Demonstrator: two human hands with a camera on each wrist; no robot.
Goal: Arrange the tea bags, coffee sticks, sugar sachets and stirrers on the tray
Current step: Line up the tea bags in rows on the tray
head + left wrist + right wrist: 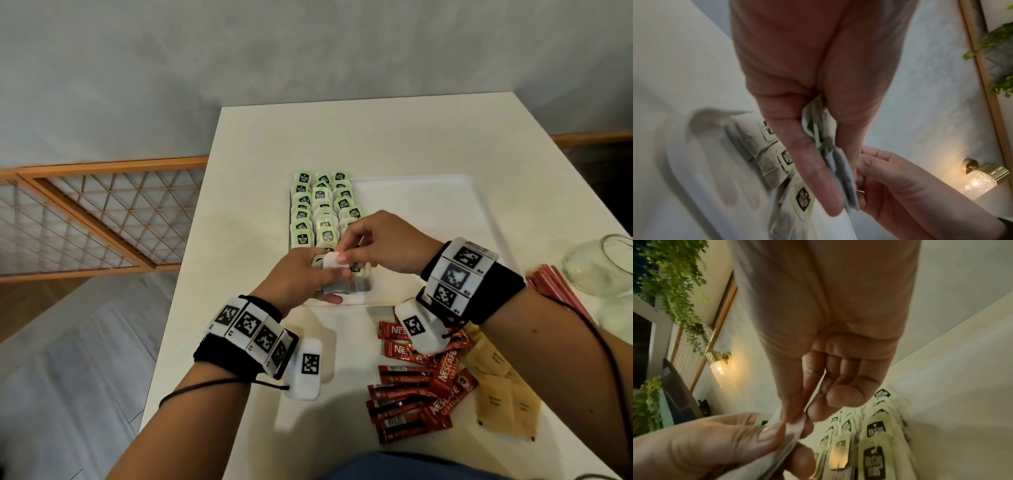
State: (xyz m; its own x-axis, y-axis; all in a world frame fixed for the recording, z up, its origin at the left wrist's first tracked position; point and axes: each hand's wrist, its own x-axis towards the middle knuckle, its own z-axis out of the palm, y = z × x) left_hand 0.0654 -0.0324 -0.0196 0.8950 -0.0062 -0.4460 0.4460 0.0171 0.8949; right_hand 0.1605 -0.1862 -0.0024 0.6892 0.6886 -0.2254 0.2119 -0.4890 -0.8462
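A white tray (pixel 411 205) lies on the white table. Tea bags with green tags (pixel 320 209) fill three columns on its left side. My left hand (pixel 325 274) holds a small stack of tea bags (pixel 337 286) over the tray's near edge. My right hand (pixel 344 251) pinches the top bag of that stack between thumb and forefinger. The left wrist view shows the stack (pixel 838 170) gripped in the left hand (pixel 830 162). In the right wrist view the right hand (pixel 797 421) pinches a white bag edge (pixel 795 428). Red coffee sticks (pixel 418 387), brown sugar sachets (pixel 503 387) and red stirrers (pixel 555 287) lie on the table.
A clear glass jar (pixel 603 267) lies on its side at the right edge, beside the stirrers. The right part of the tray is bare. An orange lattice rail (pixel 102 212) runs beyond the table's left edge. The table's near left corner is free.
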